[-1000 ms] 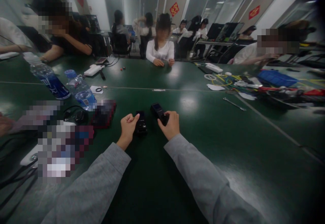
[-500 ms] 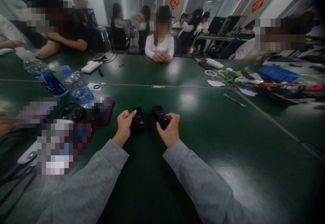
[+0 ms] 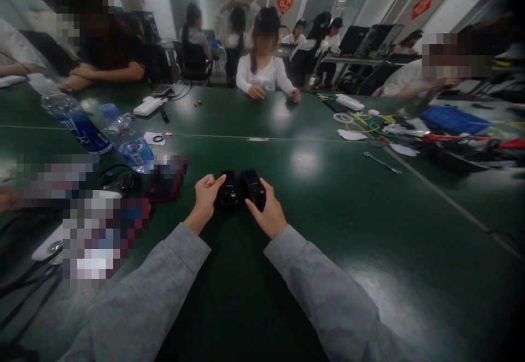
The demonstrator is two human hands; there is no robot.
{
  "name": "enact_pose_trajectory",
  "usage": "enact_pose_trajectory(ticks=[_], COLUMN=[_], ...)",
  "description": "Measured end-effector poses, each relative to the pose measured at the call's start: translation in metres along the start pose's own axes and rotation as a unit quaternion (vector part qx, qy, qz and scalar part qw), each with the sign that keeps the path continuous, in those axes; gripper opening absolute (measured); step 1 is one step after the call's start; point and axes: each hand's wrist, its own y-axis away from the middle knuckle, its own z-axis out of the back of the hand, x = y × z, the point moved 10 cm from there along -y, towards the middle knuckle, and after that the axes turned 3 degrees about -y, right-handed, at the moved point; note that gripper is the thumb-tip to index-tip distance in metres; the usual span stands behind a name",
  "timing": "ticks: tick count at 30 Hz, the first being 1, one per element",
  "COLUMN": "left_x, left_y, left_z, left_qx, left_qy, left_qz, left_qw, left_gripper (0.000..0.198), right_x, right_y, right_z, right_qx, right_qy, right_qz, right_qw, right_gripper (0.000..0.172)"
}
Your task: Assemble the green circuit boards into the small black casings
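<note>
My left hand (image 3: 206,199) is closed around the left edge of a small black handheld device (image 3: 228,188), its thumb along the side. A second device of the same look (image 3: 251,179), with a dark screen on its upper half, is in the grip of my right hand (image 3: 269,210). The thumb and fingers of that hand hold its lower end from both sides. Both devices are side by side, screens up, with a narrow gap between them. They are at the green table (image 3: 254,274); whether they rest on it I cannot tell.
To the left are two plastic bottles (image 3: 77,121), a red-edged phone (image 3: 166,179), cables and a white device (image 3: 51,241). A wrench (image 3: 382,162) lies right, before a heap of cables and a blue item (image 3: 455,120). A person (image 3: 262,72) sits opposite; others sit around.
My right hand has turned its device more upright and brought it left, closer to the other one. The left device has shifted slightly right. The person opposite has spread their hands apart.
</note>
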Motion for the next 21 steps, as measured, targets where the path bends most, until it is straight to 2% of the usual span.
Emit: enact_pose_trajectory(ticks=[6, 8, 12, 15, 21], left_x=[-0.005, -0.007, -0.008, -0.007, -0.007], left_y=[0.0, 0.0, 0.001, 0.0, 0.0], left_z=[-0.009, -0.011, -0.01, -0.009, -0.011], left_qx=[0.03, 0.032, 0.025, 0.013, 0.004], left_qy=[-0.006, -0.008, -0.01, -0.017, -0.033], left_qz=[-0.024, -0.034, -0.044, -0.045, -0.06], left_qw=[0.999, 0.999, 0.999, 0.999, 0.998], left_gripper=[0.056, 0.056, 0.055, 0.055, 0.052], right_x=[0.016, 0.02, 0.022, 0.022, 0.013], right_y=[0.004, 0.005, 0.004, 0.004, 0.003], right_z=[-0.017, -0.018, -0.017, -0.021, -0.028], right_qx=[0.064, 0.068, 0.06, 0.082, 0.108], right_qy=[0.012, 0.017, 0.026, 0.045, 0.081], right_qz=[0.077, 0.092, 0.096, 0.105, 0.071], right_qw=[0.995, 0.993, 0.993, 0.99, 0.988], right_gripper=[0.08, 0.08, 0.078, 0.078, 0.069])
